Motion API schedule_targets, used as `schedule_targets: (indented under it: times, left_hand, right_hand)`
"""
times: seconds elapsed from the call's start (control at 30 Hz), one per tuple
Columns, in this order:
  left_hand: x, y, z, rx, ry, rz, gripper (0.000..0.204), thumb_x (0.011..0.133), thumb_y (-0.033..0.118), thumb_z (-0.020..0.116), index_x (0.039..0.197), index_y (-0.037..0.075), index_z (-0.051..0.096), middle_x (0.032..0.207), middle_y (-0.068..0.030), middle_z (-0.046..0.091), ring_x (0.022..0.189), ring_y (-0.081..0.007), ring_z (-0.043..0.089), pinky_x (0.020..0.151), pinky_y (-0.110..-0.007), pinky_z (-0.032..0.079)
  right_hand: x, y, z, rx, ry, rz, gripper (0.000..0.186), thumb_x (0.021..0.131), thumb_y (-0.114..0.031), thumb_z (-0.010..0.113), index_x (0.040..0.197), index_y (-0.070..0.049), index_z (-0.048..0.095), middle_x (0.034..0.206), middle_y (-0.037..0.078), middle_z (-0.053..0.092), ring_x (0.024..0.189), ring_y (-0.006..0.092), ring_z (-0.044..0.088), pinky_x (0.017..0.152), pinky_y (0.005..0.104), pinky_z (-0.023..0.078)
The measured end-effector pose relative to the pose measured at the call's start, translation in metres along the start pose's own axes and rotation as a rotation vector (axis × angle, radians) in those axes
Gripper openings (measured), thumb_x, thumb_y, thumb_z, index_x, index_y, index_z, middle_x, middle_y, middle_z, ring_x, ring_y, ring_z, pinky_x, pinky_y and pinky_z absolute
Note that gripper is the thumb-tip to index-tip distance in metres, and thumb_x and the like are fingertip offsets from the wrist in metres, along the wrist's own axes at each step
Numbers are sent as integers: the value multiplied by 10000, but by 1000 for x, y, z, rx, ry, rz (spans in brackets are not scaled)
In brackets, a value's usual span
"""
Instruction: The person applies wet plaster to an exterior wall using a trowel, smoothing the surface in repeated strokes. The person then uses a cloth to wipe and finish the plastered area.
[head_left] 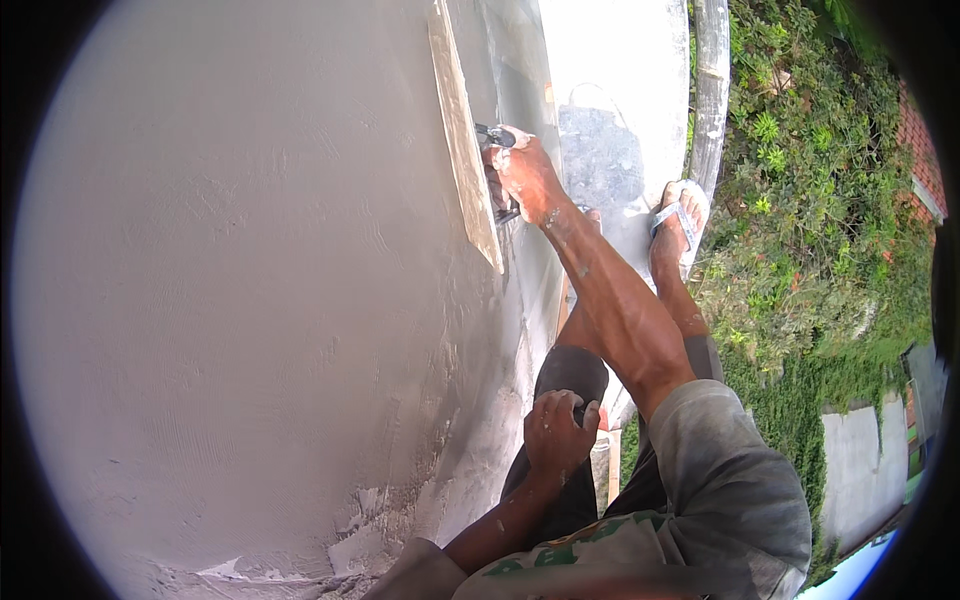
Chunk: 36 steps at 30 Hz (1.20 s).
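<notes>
One float (463, 140) at grey wall (250, 250), right hand (522, 178) tight round handle (497, 136); left hand (558, 438) half-curled, thumb apart, by knee (572, 374).

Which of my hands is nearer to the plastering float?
Right. Your right hand grips the plastering float from behind; your left hand is apart from it, down by your knee.

Wall (230, 250): pale grey, faintly streaked. Float (463, 140): beige, smeared grey, its handle (503, 136) black. Shirt (630, 543): grey, green print. 2 trouser legs (572, 372): dark grey. Foliage (790, 210): green.
</notes>
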<state>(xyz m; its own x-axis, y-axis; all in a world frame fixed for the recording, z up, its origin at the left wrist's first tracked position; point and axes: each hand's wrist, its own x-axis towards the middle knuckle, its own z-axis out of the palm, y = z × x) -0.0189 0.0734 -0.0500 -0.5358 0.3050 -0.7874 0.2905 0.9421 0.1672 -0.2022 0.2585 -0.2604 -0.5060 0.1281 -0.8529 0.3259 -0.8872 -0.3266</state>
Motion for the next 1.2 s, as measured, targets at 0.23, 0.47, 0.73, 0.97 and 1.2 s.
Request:
schedule_targets:
  times: [0.23, 0.47, 0.73, 0.97, 1.2]
  left_hand:
    - [-14, -11, 7, 29, -75, 14, 300, 797, 322, 704, 916, 59, 622, 954, -108, 654, 1001, -326, 600, 837, -460, 486]
    - [-13, -27, 15, 31, -29, 42, 275, 841, 309, 665, 930, 49, 643, 957, -157, 663, 969, -354, 614, 846, -478, 470]
    - [-14, -34, 23, -729, -51, -114, 401, 878, 382, 628, 1124, 74, 551, 1100, -122, 610, 1028, -290, 596, 858, -446, 486]
    - [14, 11, -18, -1623, -362, -128, 628, 892, 472, 609, 1385, 130, 423, 1305, -57, 536, 1152, -213, 557, 902, -406, 499]
    - [57, 56, -45, -2043, -696, 144, 538, 979, 437, 436, 1385, 84, 442, 1410, -83, 482, 1267, -289, 480, 1016, -481, 434]
  right_hand:
    - [-154, 4, 49, -309, -198, -212, 202, 830, -68, 631, 996, -21, 524, 656, 146, 528, 595, 222, 561, 598, 383, 471]
    - [-305, 25, 82, -205, -474, -349, 311, 685, 66, 523, 987, -7, 534, 763, 108, 550, 718, 167, 517, 671, 327, 447]
    - [-318, -23, 5, 275, -64, -126, 602, 934, -393, 577, 1362, 12, 456, 1136, 153, 612, 1014, 227, 615, 883, 327, 494]
    - [-262, -29, -78, 304, -46, -22, 789, 958, -652, 308, 1423, -22, 409, 1253, 151, 577, 1199, 228, 522, 1013, 375, 428]
    - [-235, -32, -93, 907, 115, 133, 855, 943, -693, 247, 1436, -10, 389, 1339, 175, 536, 1208, 263, 514, 1032, 398, 407]
